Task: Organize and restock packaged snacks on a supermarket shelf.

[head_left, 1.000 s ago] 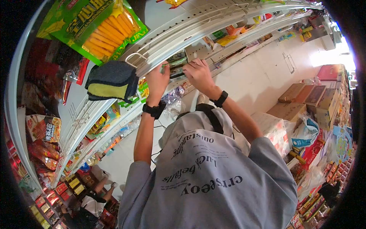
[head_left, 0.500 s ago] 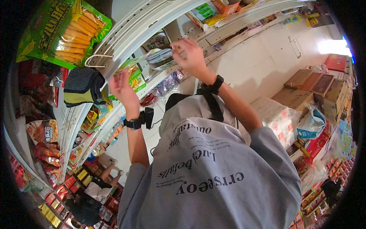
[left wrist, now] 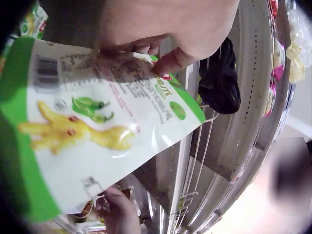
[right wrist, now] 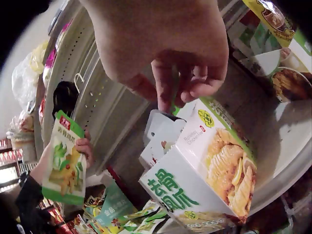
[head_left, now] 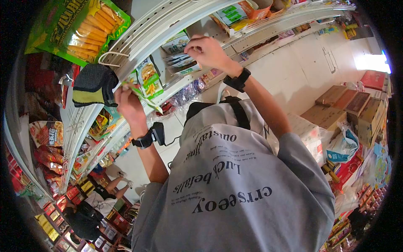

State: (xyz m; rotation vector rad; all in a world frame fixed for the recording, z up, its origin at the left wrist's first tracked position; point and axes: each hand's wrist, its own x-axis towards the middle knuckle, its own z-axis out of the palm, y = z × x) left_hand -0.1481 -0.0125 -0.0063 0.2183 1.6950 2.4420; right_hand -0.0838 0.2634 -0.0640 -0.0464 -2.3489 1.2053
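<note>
My left hand (head_left: pixel 131 108) grips a green-and-white packet of chicken feet (left wrist: pixel 83 126) near one edge, its fingers curled over it. In the right wrist view the packet's front faces the camera. My right hand (right wrist: pixel 161 53) is over an open display box of chicken feet (right wrist: pixel 168 187) on the shelf, fingers bent down at its top. White packets (right wrist: pixel 163 129) stand inside the box. A green sliver shows between the right fingers; I cannot tell whether they pinch it. A second green-and-white box (head_left: pixel 150 77) stands beside the first, nearer my left hand.
A wire hook (head_left: pixel 112 59) and a dark cloth item (head_left: pixel 94 86) stick out near my left hand. Above hangs a large green snack bag (head_left: pixel 82 31). Cardboard boxes (head_left: pixel 323 117) are stacked on the right. Other people (head_left: pixel 90 214) are at the lower left.
My left hand has swung left, away from the display box, and now carries the packet. My right hand stays by the box, its fingers now bent down at its top.
</note>
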